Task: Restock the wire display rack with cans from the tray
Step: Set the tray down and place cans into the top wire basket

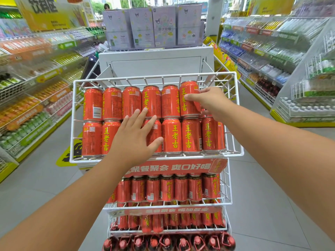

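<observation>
From the head camera, I read this as the placing step: my right hand (208, 100) is curled round a red can (189, 98) at the right end of the upper row in the top basket (73, 120) of the wire display rack (228, 187), thumb across the can's front and the other fingers wrapped behind it. That can stands a little higher than its neighbours, so I judge it is not yet fully seated. My left hand (136, 134) lies flat with fingers straight and spread, pressing on the cans of the lower row (172, 135), gripping nothing; it looks to be steadying the stack.

The next move, as I see it, calls for easing the held can down and back until it sits level with the upper row (112, 104), then letting go without nudging the row beneath. The space to the right of it, above the last lower can, appears open for another.

Much is hidden from me. The tray named in the task is nowhere in this view, so I cannot say where the remaining cans are or how many. My left palm covers one or two lower cans. The bottles (168, 242) on the bottom tier are cut off by the frame edge, and the side shelves (36, 91) are too blurred to read.
</observation>
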Action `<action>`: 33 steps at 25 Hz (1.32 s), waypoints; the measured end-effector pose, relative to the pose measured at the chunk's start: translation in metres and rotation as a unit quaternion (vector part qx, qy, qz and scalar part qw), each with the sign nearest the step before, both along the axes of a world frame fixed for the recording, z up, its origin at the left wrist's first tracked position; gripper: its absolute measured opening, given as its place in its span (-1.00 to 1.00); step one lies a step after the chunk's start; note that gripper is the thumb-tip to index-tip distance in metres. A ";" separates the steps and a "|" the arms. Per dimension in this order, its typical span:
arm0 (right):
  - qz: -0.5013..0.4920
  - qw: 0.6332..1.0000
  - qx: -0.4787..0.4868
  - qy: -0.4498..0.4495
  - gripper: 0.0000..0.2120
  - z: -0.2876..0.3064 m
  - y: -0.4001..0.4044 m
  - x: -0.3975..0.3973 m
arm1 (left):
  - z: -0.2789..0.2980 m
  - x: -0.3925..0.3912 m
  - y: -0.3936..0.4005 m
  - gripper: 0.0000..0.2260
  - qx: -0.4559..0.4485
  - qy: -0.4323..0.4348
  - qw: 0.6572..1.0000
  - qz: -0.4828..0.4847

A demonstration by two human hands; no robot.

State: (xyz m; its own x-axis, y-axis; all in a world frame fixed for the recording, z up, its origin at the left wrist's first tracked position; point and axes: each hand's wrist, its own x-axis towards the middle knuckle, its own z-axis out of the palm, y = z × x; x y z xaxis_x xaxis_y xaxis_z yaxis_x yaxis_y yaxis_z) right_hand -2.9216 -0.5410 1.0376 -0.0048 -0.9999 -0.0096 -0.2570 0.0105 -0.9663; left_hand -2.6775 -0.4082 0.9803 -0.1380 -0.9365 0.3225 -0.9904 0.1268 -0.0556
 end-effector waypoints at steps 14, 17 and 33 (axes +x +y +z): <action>-0.084 0.992 -0.019 0.097 -0.26 -0.008 -0.004 0.015 | -0.012 -0.002 -0.001 -0.31 -0.011 0.007 1.000 0.000; -0.077 0.987 -0.035 0.134 -0.22 -0.009 -0.003 0.013 | -0.014 -0.001 0.001 -0.31 -0.012 0.012 1.000 0.000; 0.072 0.807 -0.225 0.541 -0.26 -0.047 0.110 -0.010 | -0.007 0.005 0.014 -0.32 -0.016 0.018 0.999 -0.036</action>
State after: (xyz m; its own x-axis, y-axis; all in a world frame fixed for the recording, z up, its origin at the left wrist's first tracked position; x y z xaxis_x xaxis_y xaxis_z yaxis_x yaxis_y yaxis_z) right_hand -2.9317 -0.4309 0.9908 0.3495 -0.8922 0.2860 -0.9205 -0.3839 -0.0728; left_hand -2.6721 -0.3944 0.9735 -0.1926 -0.9134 0.3586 -0.9801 0.1969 -0.0249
